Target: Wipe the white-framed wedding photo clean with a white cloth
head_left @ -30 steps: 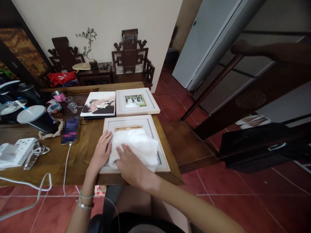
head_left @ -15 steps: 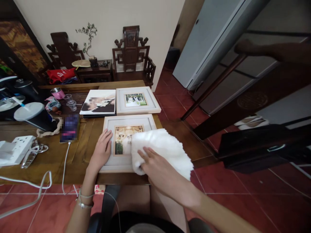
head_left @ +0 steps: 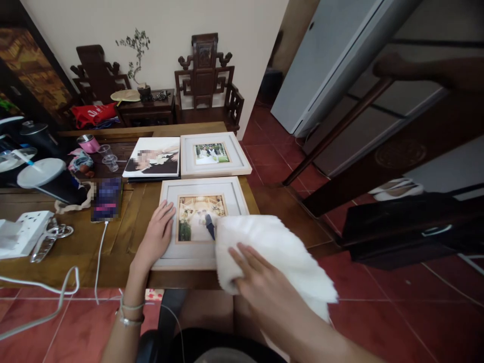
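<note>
A pale wooden picture frame [head_left: 166,261] with a wide light-grey mount lies at the table's near edge, a wedding photo [head_left: 194,214] inside it. My left hand [head_left: 156,234] rests on the frame's left side, fingers stretched out over the mount. A fluffy white cloth [head_left: 276,247] is gripped by my right hand [head_left: 255,272], slightly blurred. The cloth covers the frame's lower right corner and hangs past the table edge. Part of the photo is hidden beneath it.
A second framed photo [head_left: 236,161] and a photo album [head_left: 151,157] lie behind. To the left are a phone [head_left: 106,199] on a charging cable, a lidded dark cup [head_left: 53,181] and a white power strip [head_left: 28,234]. A wooden chair's armrest [head_left: 416,70] rises at right.
My right hand has drawn the cloth right and toward me, uncovering more of the photo and the frame's right side. My left hand stays on the frame.
</note>
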`<state>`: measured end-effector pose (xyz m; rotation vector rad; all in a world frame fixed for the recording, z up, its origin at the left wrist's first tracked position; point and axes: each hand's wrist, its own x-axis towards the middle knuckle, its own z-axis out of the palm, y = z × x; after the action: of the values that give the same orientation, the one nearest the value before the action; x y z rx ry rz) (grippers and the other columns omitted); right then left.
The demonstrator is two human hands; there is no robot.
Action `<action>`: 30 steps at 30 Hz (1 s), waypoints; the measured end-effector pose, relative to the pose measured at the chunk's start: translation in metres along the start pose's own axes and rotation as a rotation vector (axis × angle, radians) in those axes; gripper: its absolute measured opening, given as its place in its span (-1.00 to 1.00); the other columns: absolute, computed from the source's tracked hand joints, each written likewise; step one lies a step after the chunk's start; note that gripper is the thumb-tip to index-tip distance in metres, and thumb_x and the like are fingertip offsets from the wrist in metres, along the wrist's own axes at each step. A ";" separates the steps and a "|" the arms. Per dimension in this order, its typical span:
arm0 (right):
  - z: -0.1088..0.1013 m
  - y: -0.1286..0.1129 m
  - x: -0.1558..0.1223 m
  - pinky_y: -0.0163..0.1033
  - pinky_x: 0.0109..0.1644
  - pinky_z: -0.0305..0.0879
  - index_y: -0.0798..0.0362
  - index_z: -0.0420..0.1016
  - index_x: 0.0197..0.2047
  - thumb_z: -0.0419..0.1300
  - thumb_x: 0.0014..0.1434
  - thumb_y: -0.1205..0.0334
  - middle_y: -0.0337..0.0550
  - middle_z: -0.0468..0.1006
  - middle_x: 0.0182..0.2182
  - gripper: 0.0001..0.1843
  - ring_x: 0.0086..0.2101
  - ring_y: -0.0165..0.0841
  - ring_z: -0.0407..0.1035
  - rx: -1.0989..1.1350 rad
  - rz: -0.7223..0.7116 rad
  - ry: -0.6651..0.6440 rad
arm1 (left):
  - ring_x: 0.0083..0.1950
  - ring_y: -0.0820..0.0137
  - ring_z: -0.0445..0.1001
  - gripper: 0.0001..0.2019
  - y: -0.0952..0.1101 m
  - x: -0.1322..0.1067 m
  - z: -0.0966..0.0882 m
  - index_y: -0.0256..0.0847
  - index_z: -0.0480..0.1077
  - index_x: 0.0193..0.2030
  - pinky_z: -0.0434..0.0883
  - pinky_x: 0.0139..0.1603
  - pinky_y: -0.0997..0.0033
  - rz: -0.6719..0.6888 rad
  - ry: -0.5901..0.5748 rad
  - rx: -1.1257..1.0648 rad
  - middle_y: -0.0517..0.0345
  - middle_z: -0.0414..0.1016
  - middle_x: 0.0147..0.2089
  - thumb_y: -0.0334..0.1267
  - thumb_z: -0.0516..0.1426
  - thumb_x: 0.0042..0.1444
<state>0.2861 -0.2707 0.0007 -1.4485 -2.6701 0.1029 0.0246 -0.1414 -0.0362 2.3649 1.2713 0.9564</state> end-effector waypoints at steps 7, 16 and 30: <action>-0.032 0.044 0.038 0.03 0.28 0.16 0.10 0.60 -0.47 0.09 -0.07 0.59 0.07 0.43 0.15 -0.70 0.21 -0.07 0.19 -0.083 0.083 0.046 | 0.41 0.17 0.10 -0.65 -0.002 0.001 0.002 -0.27 0.36 0.15 0.18 0.35 -0.09 0.010 -0.027 0.044 -0.14 0.35 0.26 -0.29 -0.05 0.31; -0.016 0.055 0.071 0.14 0.32 0.02 0.17 0.64 -0.31 0.13 0.01 0.53 0.17 0.38 0.18 -0.74 0.22 0.05 0.16 -0.124 0.003 -0.013 | 0.39 0.16 0.15 -0.64 -0.002 0.002 0.002 -0.25 0.39 0.14 0.19 0.34 -0.11 -0.045 -0.017 0.052 -0.13 0.37 0.24 -0.27 -0.05 0.30; -0.034 0.067 0.061 0.09 0.33 0.05 0.10 0.62 -0.34 0.05 -0.06 0.62 0.01 0.37 0.20 -0.62 0.26 -0.05 0.09 -0.082 0.123 0.014 | 0.39 0.18 0.14 -0.65 -0.005 0.002 0.004 -0.32 0.41 0.11 0.19 0.35 -0.05 -0.010 -0.007 0.018 -0.18 0.37 0.23 -0.28 -0.04 0.29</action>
<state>0.3134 -0.1827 0.0310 -1.6312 -2.6015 -0.0075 0.0251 -0.1362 -0.0411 2.3709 1.2925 0.9368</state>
